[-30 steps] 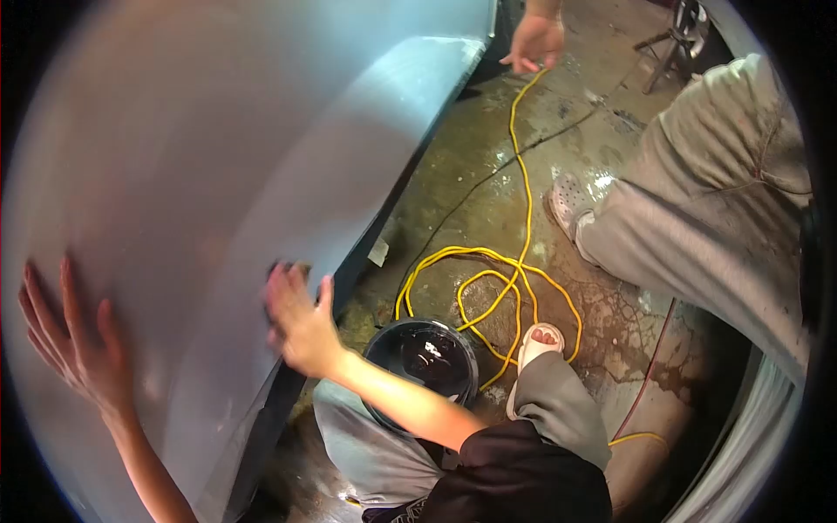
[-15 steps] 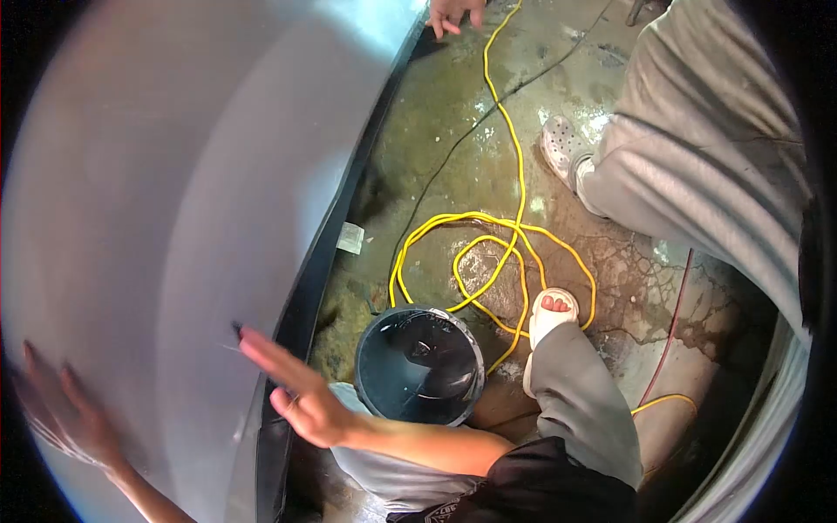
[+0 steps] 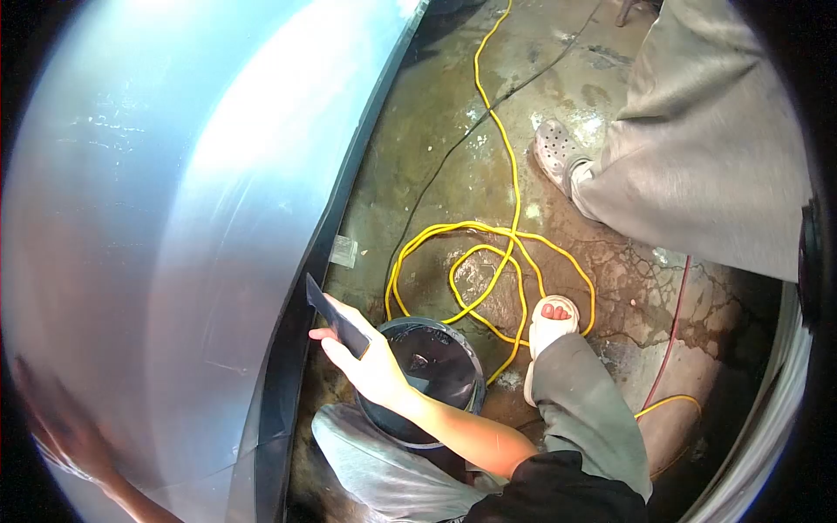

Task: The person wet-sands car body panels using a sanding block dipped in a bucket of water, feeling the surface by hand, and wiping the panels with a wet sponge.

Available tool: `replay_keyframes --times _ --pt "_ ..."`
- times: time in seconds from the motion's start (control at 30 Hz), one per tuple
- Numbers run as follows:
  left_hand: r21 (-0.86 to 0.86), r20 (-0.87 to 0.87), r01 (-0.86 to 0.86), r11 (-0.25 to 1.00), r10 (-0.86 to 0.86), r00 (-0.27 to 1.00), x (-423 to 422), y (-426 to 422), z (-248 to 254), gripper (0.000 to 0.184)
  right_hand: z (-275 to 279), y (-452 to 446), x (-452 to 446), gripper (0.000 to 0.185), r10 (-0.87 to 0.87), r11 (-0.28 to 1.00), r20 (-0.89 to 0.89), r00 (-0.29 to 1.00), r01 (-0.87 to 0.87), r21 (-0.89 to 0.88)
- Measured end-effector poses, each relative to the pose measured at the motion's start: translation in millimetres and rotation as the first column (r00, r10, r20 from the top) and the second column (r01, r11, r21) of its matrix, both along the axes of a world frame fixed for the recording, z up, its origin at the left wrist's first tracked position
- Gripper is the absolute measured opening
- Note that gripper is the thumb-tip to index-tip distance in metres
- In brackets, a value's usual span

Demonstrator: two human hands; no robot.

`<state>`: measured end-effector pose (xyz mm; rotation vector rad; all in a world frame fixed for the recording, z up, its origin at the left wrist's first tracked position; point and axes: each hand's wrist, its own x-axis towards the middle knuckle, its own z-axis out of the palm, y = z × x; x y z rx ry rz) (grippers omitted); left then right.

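My right hand (image 3: pixel 364 356) is closed on a dark, thin sheet of sandpaper (image 3: pixel 336 321), pinched between thumb and fingers so that it sticks up at a tilt. The hand is raised over the rim of a black bucket (image 3: pixel 476 353), beside the edge of a large, glossy curved panel (image 3: pixel 218 235). Inside the bucket, dark liquid reflects light. At the lower left, my left hand (image 3: pixel 61 427) lies on the panel with its fingers stretched out; it is dim and partly lost toward the dark image border.
A yellow cord (image 3: pixel 516 174) loops over the wet, cracked floor (image 3: pixel 453 187), crossing a thin black cable (image 3: pixel 436 174). Another person's leg (image 3: pixel 697 174) in grey trousers and a clog (image 3: pixel 555 152) stands at right. My sandalled foot (image 3: pixel 554 324) is by the bucket. A red hose (image 3: pixel 676 336) runs at right.
My right hand has moved right, from above the panel to over the bucket, and the sheet now shows clearly. Another hand at the top has left view. Bright reflections now spread across the panel.
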<state>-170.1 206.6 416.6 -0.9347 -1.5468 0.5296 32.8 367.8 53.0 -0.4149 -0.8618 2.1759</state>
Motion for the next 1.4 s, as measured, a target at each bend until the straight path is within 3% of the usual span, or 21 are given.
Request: replay_keyframes --times 0.1,0.17,0.27,0.4,0.47,0.57,0.73,0.83,0.87,0.9,0.97,1.0,1.1,1.17,1.2,1.27,1.3,1.37,1.4 --pt "-0.024 -0.120 -0.050 0.998 0.047 0.992 -6 -7 2 0.046 1 9 -2 0.049 -0.037 0.993 -0.013 0.999 0.038 0.113" --pt "0.049 -0.111 -0.041 0.998 0.046 0.993 13 10 -11 0.046 -1 8 -3 0.046 -0.037 0.994 -0.038 0.999 0.041 0.105" --pt "0.091 -0.083 -0.016 0.996 0.024 0.996 25 22 -18 0.048 -1 3 -2 0.042 0.012 0.992 -0.142 0.990 -0.030 -0.124" --pt "0.050 -0.057 0.026 0.998 -0.023 0.998 30 27 -16 0.044 -16 12 -5 0.043 -0.009 0.990 -0.075 0.997 -0.002 -0.144" --pt "0.045 -0.062 0.027 0.999 -0.024 0.998 28 23 -15 0.042 -19 30 -1 0.033 -0.144 0.976 0.037 0.989 0.148 -0.160" --pt "0.006 -0.085 0.095 0.995 -0.094 0.992 28 28 -22 0.043 -36 69 0 0.044 -0.253 0.964 0.136 0.958 0.262 -0.049" --pt "0.071 -0.076 0.132 0.989 -0.126 0.989 32 45 -60 0.046 -37 113 -33 0.052 -0.115 0.988 0.312 0.943 0.075 0.138" --pt "0.092 -0.045 0.099 0.991 -0.095 0.994 34 45 -62 0.047 -21 107 -60 0.064 -0.214 0.848 0.351 0.912 -0.005 0.530" --pt "0.091 -0.039 0.097 0.991 -0.094 0.995 35 44 -61 0.047 -15 94 -64 0.064 -0.162 0.844 0.390 0.906 -0.077 0.530" --pt "0.090 -0.034 0.091 0.992 -0.088 0.996 36 43 -61 0.047 7 76 -58 0.065 -0.021 0.891 0.399 0.917 -0.164 0.423" --pt "0.092 -0.030 0.103 0.990 -0.100 0.994 39 44 -60 0.047 19 36 -61 0.077 -0.018 0.849 0.572 0.820 -0.290 0.442" --pt "0.095 -0.027 0.115 0.989 -0.113 0.993 39 46 -60 0.047 14 11 -65 0.079 -0.097 0.826 0.538 0.838 -0.234 0.514" --pt "0.088 -0.032 0.097 0.991 -0.094 0.995 34 41 -60 0.046 18 -31 -62 0.077 -0.032 0.818 0.523 0.851 -0.279 0.504" --pt "0.096 -0.010 0.049 0.994 -0.049 0.999 37 41 -59 0.046 8 -8 -65 0.073 -0.098 0.840 0.566 0.818 -0.237 0.488" --pt "0.094 0.016 0.001 0.996 -0.002 1.000 40 40 -59 0.045 9 17 -66 0.066 -0.143 0.902 0.529 0.837 -0.110 0.418" --pt "0.101 0.032 0.015 0.995 -0.019 0.999 41 41 -60 0.046 -35 80 -86 0.063 -0.454 0.793 0.461 0.763 0.110 0.599" --pt "0.110 0.045 0.050 0.993 -0.056 0.997 41 42 -62 0.047 -47 118 -89 0.061 -0.331 0.881 0.466 0.821 0.092 0.464" --pt "0.122 0.046 0.054 0.991 -0.060 0.997 41 45 -69 0.048 -80 182 -100 0.061 -0.437 0.792 0.461 0.773 0.087 0.604" --pt "0.143 0.050 0.078 0.987 -0.086 0.995 41 47 -76 0.049 -70 199 -96 0.059 -0.378 0.820 0.548 0.746 -0.005 0.572"
